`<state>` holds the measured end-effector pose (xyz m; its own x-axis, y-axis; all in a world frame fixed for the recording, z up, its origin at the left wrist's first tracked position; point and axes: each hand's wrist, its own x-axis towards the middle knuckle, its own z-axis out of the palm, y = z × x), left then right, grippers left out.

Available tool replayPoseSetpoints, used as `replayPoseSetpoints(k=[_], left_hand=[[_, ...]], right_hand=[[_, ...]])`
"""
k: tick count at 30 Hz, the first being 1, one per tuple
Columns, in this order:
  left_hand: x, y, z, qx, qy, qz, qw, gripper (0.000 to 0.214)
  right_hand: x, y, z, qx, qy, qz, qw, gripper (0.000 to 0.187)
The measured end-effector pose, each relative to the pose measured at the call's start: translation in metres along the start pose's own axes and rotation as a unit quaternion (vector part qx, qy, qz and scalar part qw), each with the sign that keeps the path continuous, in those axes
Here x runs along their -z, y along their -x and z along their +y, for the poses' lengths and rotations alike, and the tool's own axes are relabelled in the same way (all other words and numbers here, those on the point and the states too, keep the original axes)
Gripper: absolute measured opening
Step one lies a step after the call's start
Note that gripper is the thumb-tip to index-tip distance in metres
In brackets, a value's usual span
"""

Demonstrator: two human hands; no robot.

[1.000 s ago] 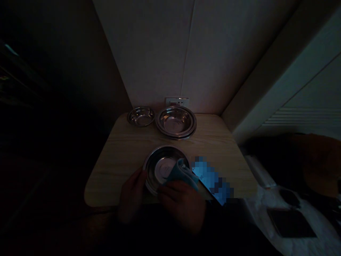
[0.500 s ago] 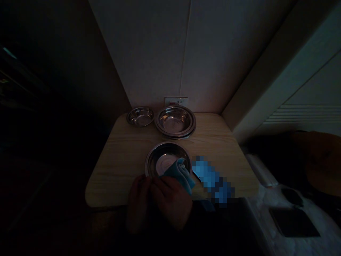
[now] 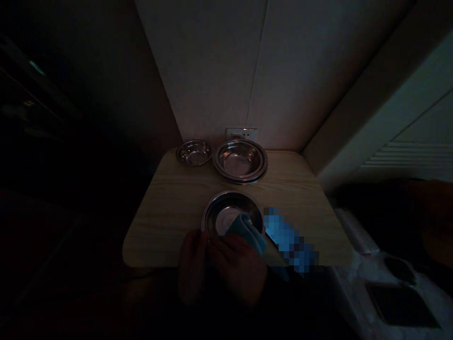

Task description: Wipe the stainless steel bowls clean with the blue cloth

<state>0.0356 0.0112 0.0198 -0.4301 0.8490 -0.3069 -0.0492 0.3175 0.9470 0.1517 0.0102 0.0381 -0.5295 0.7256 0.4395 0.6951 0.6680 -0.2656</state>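
Observation:
The nearest steel basin (image 3: pixel 208 210) is shallow and round, near the front of the small wooden table. A blue cloth (image 3: pixel 249 231) lies folded over its right side and front rim, partly inside. My right hand (image 3: pixel 239 269) is closed on the cloth at the front rim, its fingers bent toward the left. Beside it, my left hand (image 3: pixel 193 264) is closed, with its fingertips at the basin's front-left rim. What the left fingers pinch is hidden in the dark.
Behind stand stacked steel basins (image 3: pixel 265 163) and a smaller steel bowl (image 3: pixel 194 153). A pixelated phone-like object (image 3: pixel 283 233) lies right of the near basin on the wooden table (image 3: pixel 159 226). A wall socket (image 3: pixel 242 133) is behind; a dark flat object (image 3: pixel 401 302) rests at lower right.
The whole view has shifted, so the table and basins appear slightly farther right. Both hands stay at the basin's front rim, with the cloth in nearly the same place.

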Motion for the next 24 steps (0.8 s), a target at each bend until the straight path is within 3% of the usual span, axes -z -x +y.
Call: replayPoseSetpoints(k=[8, 16, 24], left_hand=[[0.006, -0.013, -0.002, 0.031, 0.022, -0.023, 0.999, 0.042], [0.007, -0.011, 0.001, -0.003, -0.005, -0.033, 0.999, 0.038], [0.005, -0.02, 0.005, 0.014, 0.009, -0.053, 0.998, 0.038]], right_hand=[[0.031, 0.019, 0.028, 0.083, -0.023, -0.041, 0.995, 0.023], [0.003, 0.005, -0.002, 0.029, -0.015, -0.012, 0.999, 0.023], [0.031, 0.027, 0.025, 0.056, 0.0, -0.078, 0.995, 0.022]])
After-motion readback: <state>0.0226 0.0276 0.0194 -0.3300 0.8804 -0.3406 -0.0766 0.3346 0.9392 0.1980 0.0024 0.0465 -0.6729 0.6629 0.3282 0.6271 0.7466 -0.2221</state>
